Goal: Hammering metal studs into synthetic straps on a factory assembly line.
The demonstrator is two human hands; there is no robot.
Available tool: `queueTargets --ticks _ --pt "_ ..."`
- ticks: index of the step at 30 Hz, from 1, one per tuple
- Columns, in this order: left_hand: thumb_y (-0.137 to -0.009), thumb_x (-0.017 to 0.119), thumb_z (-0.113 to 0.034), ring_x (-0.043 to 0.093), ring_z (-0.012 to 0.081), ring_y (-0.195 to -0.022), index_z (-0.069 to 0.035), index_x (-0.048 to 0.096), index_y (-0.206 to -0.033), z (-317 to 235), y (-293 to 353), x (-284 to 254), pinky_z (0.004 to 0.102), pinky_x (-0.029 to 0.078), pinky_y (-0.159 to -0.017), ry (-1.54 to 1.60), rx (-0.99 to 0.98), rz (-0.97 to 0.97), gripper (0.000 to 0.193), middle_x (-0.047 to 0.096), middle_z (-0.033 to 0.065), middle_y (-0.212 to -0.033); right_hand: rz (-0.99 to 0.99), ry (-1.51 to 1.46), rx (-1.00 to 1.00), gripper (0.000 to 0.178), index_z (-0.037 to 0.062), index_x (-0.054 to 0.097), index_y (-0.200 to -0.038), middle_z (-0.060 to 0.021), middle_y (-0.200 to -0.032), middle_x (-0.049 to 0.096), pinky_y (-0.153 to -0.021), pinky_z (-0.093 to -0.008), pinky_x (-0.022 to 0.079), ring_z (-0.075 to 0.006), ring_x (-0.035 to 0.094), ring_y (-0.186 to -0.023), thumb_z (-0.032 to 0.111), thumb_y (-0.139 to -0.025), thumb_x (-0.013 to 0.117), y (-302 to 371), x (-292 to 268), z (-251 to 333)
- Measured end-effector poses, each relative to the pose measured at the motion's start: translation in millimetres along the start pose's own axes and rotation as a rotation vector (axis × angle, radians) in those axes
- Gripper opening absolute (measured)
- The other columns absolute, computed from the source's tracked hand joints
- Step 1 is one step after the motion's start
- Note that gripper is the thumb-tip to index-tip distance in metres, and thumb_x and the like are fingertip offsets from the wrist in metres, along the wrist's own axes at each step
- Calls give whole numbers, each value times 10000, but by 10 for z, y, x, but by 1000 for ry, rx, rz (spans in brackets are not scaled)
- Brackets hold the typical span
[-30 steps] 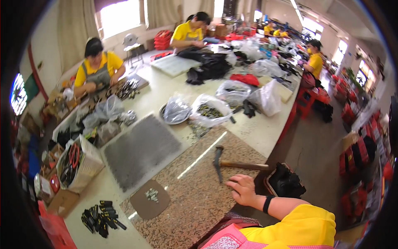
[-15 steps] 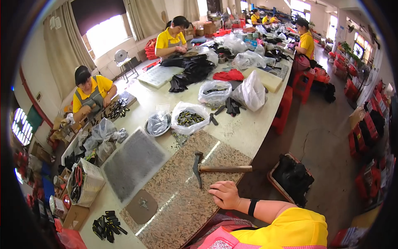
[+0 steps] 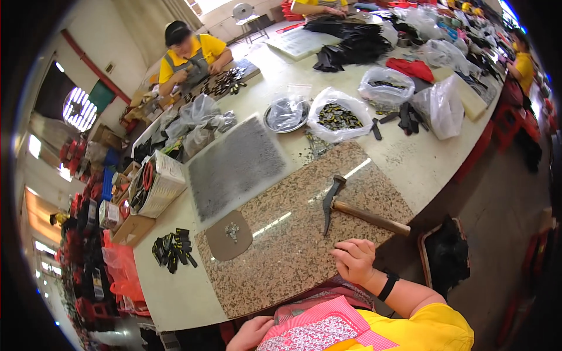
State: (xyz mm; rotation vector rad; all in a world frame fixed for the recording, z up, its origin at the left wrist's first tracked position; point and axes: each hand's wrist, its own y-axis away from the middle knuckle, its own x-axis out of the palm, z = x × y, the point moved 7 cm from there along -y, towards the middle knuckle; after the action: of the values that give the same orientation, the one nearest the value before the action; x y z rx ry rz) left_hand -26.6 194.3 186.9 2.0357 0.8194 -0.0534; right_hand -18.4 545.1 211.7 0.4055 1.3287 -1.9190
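Note:
My right hand [image 3: 355, 260] rests at the near right edge of a speckled granite slab [image 3: 281, 275], its fingers loosely bent, a little apart and holding nothing. Just beyond it lies a hammer with a curved dark head [image 3: 332, 205] and a wooden handle [image 3: 372, 219]; the hand does not touch it. Low at the bottom edge, my left hand [image 3: 253, 332] is by my lap beside the pink apron, its fingers mostly hidden. On the slab's left part sits a brown rounded pad [image 3: 222, 245] with small metal pieces [image 3: 233, 231] on it.
Left of the slab lies a pile of black-and-yellow pieces [image 3: 174, 250]. Behind are a grey mat [image 3: 237, 167], a bowl with a plastic bag [image 3: 287, 114] and a bag of small parts [image 3: 338, 117]. A co-worker [image 3: 193, 58] sits across the table. A crate of black material [image 3: 445, 257] stands at right.
The view has swung left and down, so the scene sits further right. My left hand has come into view at the bottom. My right hand still rests by the hammer.

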Motion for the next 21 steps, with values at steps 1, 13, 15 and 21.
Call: queueTargets --ticks 1,13,15,21 --pt "-889 732 -270 664 244 -1043 -54 692 -1154 -285 145 -71 377 510 -945 91 113 -95 344 686 189 -1088 21 -41 -35 175 186 723 -913 23 -996 691 -838 -364 438 -181 643 -939 185 -743 683 -21 62 32" --pt "-931 651 -313 307 365 -1457 -94 428 -1491 -689 -482 -579 517 239 -1175 -477 509 -925 642 348 146 -1581 96 10 -71 176 126 732 -903 -53 -992 691 -886 -384 415 -263 631 -962 64 -758 653 -90 201 188" --pt "-935 637 -359 246 360 -1490 -113 372 -1530 -623 -553 -600 550 189 -1190 -528 409 -891 696 277 138 -1621 129 10 -41 168 116 727 -891 -56 -989 691 -898 -386 413 -272 631 -959 47 -760 648 -94 251 203" --pt "-930 649 -307 358 360 -1436 -119 492 -1450 -585 -605 -811 554 216 -1181 -316 517 -900 575 418 146 -1543 169 54 -68 154 107 708 -951 -73 -1038 671 -925 -416 409 -301 598 -1016 57 -843 610 -31 248 184"
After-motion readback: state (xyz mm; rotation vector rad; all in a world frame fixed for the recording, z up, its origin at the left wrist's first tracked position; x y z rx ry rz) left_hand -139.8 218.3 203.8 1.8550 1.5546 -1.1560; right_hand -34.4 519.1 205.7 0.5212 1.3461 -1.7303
